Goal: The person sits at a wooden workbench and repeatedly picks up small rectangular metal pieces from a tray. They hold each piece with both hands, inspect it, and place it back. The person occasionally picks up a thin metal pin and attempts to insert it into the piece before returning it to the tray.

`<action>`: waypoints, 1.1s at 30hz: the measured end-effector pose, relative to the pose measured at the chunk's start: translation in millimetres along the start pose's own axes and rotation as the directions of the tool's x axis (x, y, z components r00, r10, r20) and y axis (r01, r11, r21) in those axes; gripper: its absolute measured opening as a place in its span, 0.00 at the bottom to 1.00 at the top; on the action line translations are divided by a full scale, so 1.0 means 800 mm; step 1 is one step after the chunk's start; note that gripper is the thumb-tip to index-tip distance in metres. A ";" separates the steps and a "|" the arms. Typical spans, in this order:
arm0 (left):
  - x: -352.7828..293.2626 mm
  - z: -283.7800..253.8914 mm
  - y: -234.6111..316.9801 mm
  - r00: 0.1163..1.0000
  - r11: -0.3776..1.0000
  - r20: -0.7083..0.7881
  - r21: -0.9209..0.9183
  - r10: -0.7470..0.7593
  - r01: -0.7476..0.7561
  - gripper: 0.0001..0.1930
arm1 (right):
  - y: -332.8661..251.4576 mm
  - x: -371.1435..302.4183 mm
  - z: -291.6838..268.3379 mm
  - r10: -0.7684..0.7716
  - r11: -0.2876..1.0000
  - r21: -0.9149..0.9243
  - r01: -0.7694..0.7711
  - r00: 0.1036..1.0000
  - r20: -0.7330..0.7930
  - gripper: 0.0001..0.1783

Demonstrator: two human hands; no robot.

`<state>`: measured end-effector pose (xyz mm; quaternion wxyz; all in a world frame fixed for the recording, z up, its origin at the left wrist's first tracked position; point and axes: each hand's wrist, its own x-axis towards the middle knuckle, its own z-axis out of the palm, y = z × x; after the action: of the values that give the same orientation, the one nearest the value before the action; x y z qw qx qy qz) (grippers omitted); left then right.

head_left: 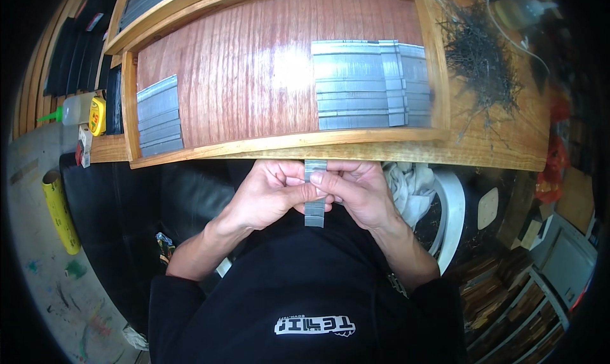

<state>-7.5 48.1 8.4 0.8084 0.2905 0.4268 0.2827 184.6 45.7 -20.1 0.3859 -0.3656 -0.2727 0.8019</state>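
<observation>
A narrow grey metallic strip (314,216), marked by crosswise lines into short segments, hangs upright between my hands just below the table's near edge. My left hand (267,192) is closed on it from the left, thumb pressed across its front. From the right my right hand (357,187) pinches it higher up, thumb also on the front; most fingers of both hands are hidden behind. Beyond them lies a wooden tray (286,144) with a reddish wood-grain bottom. Similar grey strips (349,84) lie side by side at its right end, with a smaller group (159,117) at its left.
Right of the tray, a tangled heap of thin dark metal pins (480,56) lies on the table. At left stand a yellow tape measure (96,116) and a bottle with a green tip (76,108). White cloth (410,189) hangs below the table near my right arm.
</observation>
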 end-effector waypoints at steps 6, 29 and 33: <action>-0.015 0.012 0.004 0.999 0.998 -0.018 0.051 -0.031 0.032 0.06 | -0.023 -0.012 0.004 0.122 0.992 0.040 -0.123 0.992 0.017 0.10; -0.001 0.001 0.007 0.994 0.994 0.026 -0.032 -0.105 0.106 0.10 | -0.007 -0.010 0.001 -0.008 0.999 -0.046 0.008 1.000 -0.009 0.11; 0.001 -0.005 0.004 0.993 0.993 0.069 -0.059 -0.098 0.102 0.09 | -0.008 -0.011 0.003 0.028 0.999 -0.028 -0.028 0.999 -0.022 0.11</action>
<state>-11.5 51.7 8.6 0.8438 0.2526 0.4050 0.2455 189.5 42.1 -10.8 0.3723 -0.3832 -0.2746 0.7994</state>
